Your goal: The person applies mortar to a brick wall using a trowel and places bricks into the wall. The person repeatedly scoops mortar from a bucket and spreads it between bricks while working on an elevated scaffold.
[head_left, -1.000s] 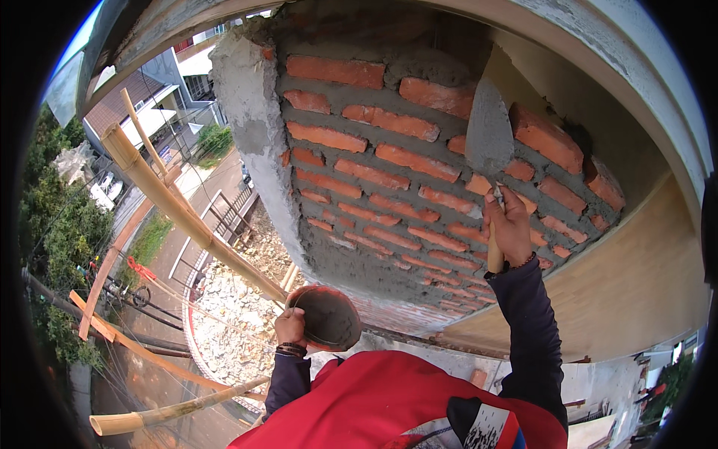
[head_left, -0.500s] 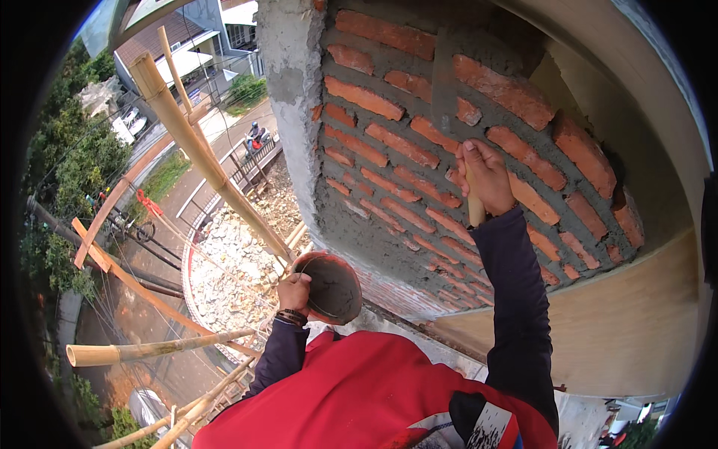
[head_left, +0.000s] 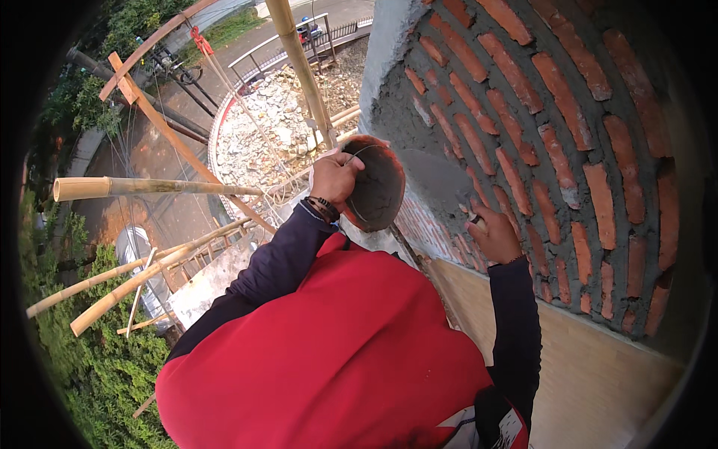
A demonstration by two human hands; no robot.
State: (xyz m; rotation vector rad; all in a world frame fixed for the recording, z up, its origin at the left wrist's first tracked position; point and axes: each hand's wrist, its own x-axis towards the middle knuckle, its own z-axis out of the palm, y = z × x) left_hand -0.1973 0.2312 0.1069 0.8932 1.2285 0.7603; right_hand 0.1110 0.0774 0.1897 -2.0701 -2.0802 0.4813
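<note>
**High on the scaffold, loading the trowel at the brick wall**

You are standing well above the ground, with a curved brick wall (head_left: 568, 150) rising in front of you and bamboo poles (head_left: 149, 187) crossing the drop on your left; far below, a pile of rubble (head_left: 262, 142) is lying inside a round kerb beside a road.

The mortar bowl (head_left: 376, 183) is sitting between your hands, just off the wall's grey plastered edge. Your left hand (head_left: 334, 178) is gripping its rim, fingers curled over the lip and thumb outside. Your right hand (head_left: 493, 236) is wrapped closed around the trowel's handle, and the trowel (head_left: 437, 176) is lying with its blade pointing into the bowl's mouth, touching or nearly touching the rim.

To load well, you are likely best off keeping the bowl tilted toward the blade and close to the wall, so anything spilling lands on the bricks rather than dropping below. Scooping with the blade flat and lifting slowly should help the mortar stay on.

No packages or signs are showing near the work; a small white patch with dark print is peeking out at the hem of your red vest (head_left: 336, 359), too partial to describe further.
</note>
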